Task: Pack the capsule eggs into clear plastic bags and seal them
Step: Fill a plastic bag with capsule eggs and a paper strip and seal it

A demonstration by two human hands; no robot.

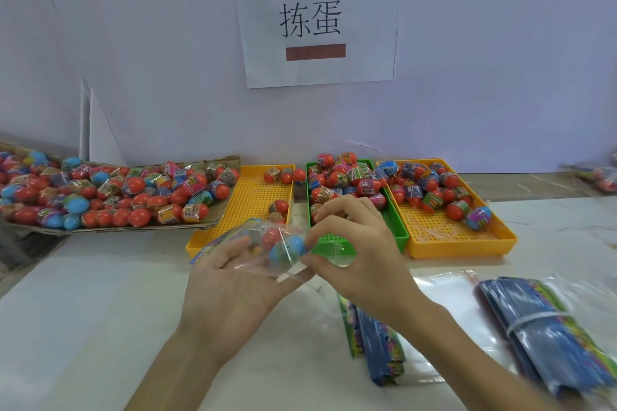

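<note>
Above the white table [100, 327], left hand [230, 290] palm-up cradling the egg-filled bag [267, 247], right hand [360, 253] fingers [312, 263] pinching its mouth

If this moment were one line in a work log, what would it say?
step: closing bag | left hand: cradles clear bag of capsule eggs | right hand: pinches bag's open end | seal: cannot tell
</note>
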